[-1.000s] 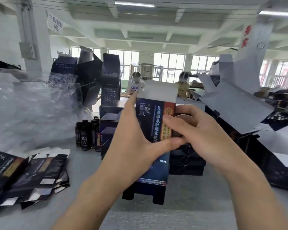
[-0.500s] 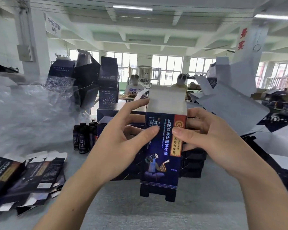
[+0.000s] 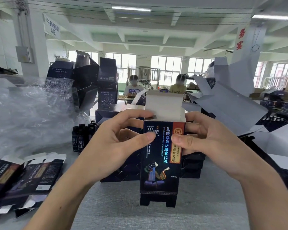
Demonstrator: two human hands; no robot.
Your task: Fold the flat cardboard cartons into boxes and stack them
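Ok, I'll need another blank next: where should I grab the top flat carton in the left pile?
Probably pinch the top flat carton by its long right edge, coming from the right: it lies flat and that edge sits exposed.

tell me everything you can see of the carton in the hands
The carton is dark blue printed card, white inside, open as a tall upright tube. Its front shows Chinese lettering, a red strip and a figure. The top flap stands open; bottom tabs hang unfolded. The left hand and right hand pinch its upper sides, thumbs on the front.

Bare left hand point(image 3: 110, 146), bare right hand point(image 3: 211, 143)
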